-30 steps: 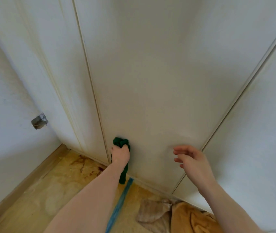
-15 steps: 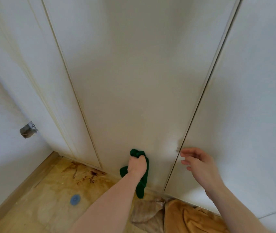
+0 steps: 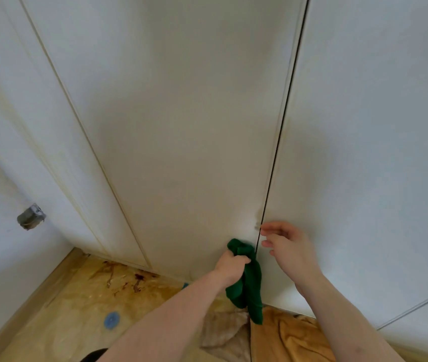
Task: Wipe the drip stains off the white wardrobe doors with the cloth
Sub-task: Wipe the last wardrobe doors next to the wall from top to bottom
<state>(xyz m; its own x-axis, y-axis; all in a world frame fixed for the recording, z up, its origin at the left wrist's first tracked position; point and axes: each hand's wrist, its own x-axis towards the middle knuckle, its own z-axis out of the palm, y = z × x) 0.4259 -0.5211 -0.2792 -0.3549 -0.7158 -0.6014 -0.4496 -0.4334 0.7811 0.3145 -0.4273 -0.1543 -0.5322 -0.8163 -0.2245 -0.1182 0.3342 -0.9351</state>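
My left hand (image 3: 230, 265) grips a dark green cloth (image 3: 249, 283) and presses its bunched top against the lower right corner of the middle white wardrobe door (image 3: 181, 126); the rest of the cloth hangs down. A brownish drip stain (image 3: 258, 218) sits just above the cloth, beside the dark gap between the middle door and the right door (image 3: 377, 152). My right hand (image 3: 288, 246) hovers with fingers spread by that gap, fingertips close to the right door's edge. Faint yellowish streaks run down the left door (image 3: 38, 126).
A grey metal fitting (image 3: 30, 216) juts from the wall at the left. The floor is covered with tan sheeting (image 3: 64, 309) marked by brown stains (image 3: 126, 278) and a blue disc (image 3: 111, 320). Orange and beige cloths (image 3: 286, 335) lie crumpled at the doors' foot.
My left hand has slid the green cloth rightward along the bottom of the middle door, up to the gap. My right hand has stayed near the gap. The view has shifted right.
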